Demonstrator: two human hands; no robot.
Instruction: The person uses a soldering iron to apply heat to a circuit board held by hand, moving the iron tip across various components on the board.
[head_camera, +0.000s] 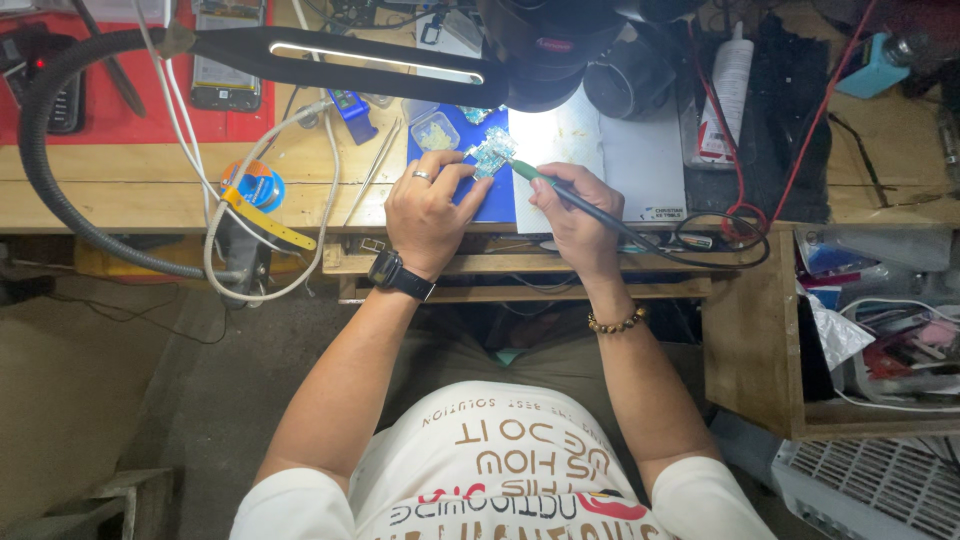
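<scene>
The left hand (428, 212), with a ring and a black wristwatch, rests on the bench edge, its fingers curled and pinching the near edge of a small circuit board (492, 157). The right hand (574, 214), with a bead bracelet at the wrist, is closed around a soldering iron (570, 197) held like a pen, its green-collared tip touching the board's right side. The wooden workbench (120, 185) spans the view. A black lamp arm (300, 50) with a lit strip reaches over it towards a microscope head (550, 50). The board lies on a blue mat (495, 200), beside a white sheet (600, 150). Further left lie tweezers (372, 172) and a blue solder spool (258, 185).
</scene>
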